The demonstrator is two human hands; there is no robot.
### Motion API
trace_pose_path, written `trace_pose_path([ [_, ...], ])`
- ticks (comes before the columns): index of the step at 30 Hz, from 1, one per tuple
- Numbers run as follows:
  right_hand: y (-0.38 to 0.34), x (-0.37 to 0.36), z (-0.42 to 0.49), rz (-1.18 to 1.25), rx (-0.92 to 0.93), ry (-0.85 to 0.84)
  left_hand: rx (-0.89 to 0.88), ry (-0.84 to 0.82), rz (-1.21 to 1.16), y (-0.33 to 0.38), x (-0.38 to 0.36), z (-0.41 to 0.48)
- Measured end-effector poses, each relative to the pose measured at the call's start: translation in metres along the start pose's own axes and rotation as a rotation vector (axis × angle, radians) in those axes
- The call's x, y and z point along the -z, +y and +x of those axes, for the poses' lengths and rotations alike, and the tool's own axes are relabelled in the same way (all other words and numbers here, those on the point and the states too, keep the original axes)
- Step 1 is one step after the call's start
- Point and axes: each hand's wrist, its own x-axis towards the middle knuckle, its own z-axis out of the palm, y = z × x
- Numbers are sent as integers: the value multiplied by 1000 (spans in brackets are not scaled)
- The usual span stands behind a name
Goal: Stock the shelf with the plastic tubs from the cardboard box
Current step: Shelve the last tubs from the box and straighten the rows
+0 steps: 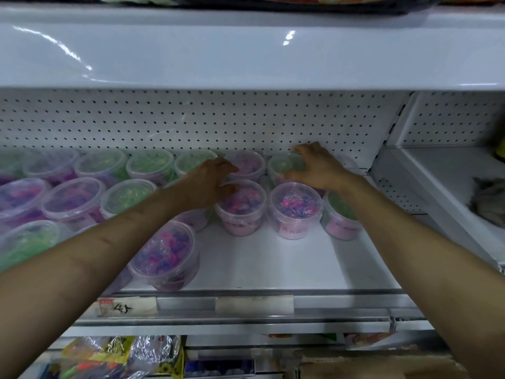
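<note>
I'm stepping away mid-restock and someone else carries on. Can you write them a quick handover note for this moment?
Right hand grips a green tub in the back row, near the right end of the shelf.
Left hand touches a pink tub in the middle row; grip unclear.
Done: tubs stand in rows across the back and left.
Left: the front right is bare; more tubs likely go there.
</note>
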Motion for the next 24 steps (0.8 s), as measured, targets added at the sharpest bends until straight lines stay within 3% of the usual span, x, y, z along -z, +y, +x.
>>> trace_pose_path([
  [6,2,1,1,203,43,-154,-3,3,-11,-2,-1,-7],
  [13,-2,0,6,-25,9,-10,-10,-21,24,3,3,-3],
  [24,0,5,-5,112,34,-77,14,-37,22,5,5,-6],
])
